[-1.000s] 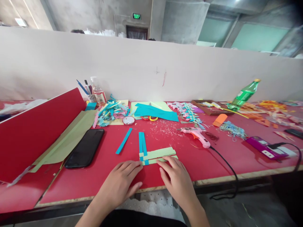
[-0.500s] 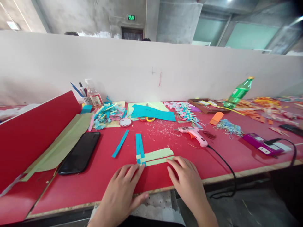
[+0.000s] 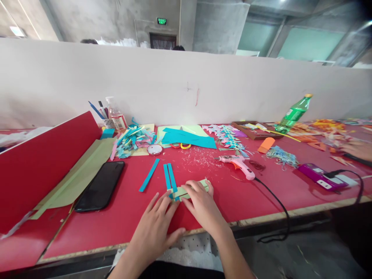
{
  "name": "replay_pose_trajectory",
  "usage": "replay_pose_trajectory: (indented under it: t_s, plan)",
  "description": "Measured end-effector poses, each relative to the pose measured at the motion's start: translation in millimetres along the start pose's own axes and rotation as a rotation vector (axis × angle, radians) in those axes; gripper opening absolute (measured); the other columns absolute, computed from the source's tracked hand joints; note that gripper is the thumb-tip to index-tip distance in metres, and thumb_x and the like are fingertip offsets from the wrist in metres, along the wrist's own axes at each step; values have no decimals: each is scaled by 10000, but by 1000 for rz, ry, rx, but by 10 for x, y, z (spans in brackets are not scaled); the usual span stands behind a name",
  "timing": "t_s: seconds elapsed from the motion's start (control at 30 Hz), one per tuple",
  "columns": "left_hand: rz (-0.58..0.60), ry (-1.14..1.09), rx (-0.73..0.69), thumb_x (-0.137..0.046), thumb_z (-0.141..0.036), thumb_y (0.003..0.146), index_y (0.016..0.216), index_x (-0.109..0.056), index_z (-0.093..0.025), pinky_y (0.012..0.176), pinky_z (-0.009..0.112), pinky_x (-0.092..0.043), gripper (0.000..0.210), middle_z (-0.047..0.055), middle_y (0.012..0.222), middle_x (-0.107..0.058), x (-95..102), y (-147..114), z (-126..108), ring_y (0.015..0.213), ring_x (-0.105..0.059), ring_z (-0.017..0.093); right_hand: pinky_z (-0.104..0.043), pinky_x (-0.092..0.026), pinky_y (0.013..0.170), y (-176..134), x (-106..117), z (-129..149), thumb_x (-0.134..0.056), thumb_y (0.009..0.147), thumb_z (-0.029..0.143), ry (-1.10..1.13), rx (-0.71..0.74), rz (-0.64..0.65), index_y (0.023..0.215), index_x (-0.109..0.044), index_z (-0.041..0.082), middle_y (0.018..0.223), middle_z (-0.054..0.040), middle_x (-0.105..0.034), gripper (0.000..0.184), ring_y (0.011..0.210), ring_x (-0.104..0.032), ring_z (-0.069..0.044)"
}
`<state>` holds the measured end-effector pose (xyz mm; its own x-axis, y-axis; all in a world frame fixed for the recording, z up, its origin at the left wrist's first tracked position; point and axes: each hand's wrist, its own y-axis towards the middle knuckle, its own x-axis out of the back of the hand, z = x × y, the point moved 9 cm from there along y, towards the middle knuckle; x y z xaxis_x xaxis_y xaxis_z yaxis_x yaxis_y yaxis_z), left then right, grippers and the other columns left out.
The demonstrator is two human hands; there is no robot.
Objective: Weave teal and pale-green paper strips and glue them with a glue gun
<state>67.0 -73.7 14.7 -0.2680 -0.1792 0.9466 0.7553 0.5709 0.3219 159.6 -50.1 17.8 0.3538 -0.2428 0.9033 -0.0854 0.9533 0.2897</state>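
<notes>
Right hand (image 3: 203,207) shifts toward nine o'clock over the green strips (image 3: 180,192), seemingly steadying them; its grip I cannot tell. Left hand (image 3: 157,223) has a released grip.

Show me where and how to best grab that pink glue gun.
Probably by its handle, coming from the near right: the glue gun lies on its side, handle slanting right and toward the camera, nozzle pointing left, away from that grip.

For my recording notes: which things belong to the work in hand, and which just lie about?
In the work: left hand, right hand, paired blue strips, pale green strips, probably the loose blue strip.
Apparently lying about: black phone, pink glue gun, green bottle, orange piece.
</notes>
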Motion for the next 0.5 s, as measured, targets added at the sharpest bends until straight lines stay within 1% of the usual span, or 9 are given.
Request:
replay_pose_trajectory:
  t_s: [0.1,0.23,0.3,0.4,0.5]
  plan:
    - [28,-58,14,-469,-486,778,1124,-478,-152,957,432,-345,481,104,1076,-533,-10,21,23,1109,-447,253,-485,-217,931,46,17,1,-459,827,223,-5,23,30,1023,-534,242,1008,-42,-568,211,976,-522,-200]
    - [49,-68,45,-499,-483,759,1092,-492,-145,950,451,-353,475,109,1037,-541,-3,43,24,1090,-463,266,-413,-277,856,126,1,-12,-477,813,191,-9,64,108,1002,-548,246,931,-33,-577,209,897,-553,-195]
    - [52,-66,49,-503,-482,757,1092,-493,-140,944,449,-362,479,114,1039,-537,-1,41,21,1090,-461,271,-388,-281,833,154,-7,-3,-476,808,173,0,92,140,994,-551,242,926,-35,-583,212,886,-556,-193]
    - [61,-75,51,-500,-480,760,1088,-497,-135,941,445,-365,476,116,1035,-532,-6,31,23,1095,-453,273,-406,-235,870,185,9,25,-459,796,118,-19,120,144,952,-558,242,891,-22,-594,222,891,-551,-185]
    - [70,-89,57,-499,-473,763,1071,-510,-131,949,441,-355,460,115,1020,-533,-17,20,26,1107,-438,273,-451,-122,935,209,48,56,-419,776,40,-102,124,93,868,-565,229,832,1,-592,256,861,-549,-158]
